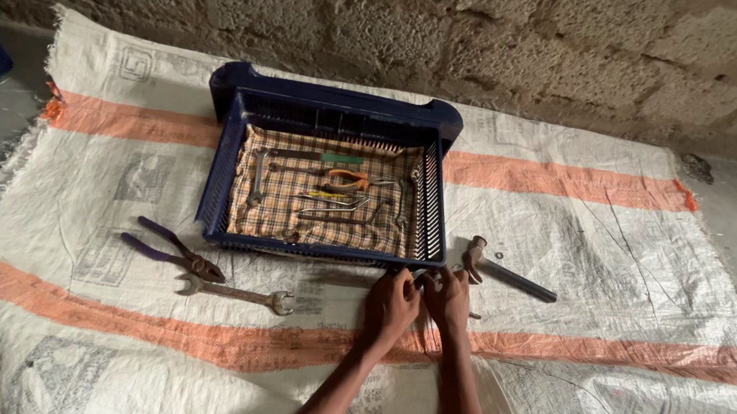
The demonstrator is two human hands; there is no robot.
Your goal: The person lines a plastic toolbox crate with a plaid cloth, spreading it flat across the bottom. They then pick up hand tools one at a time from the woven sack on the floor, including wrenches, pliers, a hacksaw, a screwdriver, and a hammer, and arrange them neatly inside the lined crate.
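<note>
Resting close together on the woven sack [572, 264], the left hand [389, 308] and right hand [449, 300] are seen just below the near rim of the blue plastic crate [335, 114], fingers curled over something small; what is pinched cannot be told. Inside the crate, above the hands, several spanners and orange-handled pliers [346, 178] are already laid on a checked cloth [277, 209]. Left outside are a claw hammer [504, 271] just right of the hands, and purple-handled pliers [175, 253] and a combination spanner [236, 293] well to their left.
</note>
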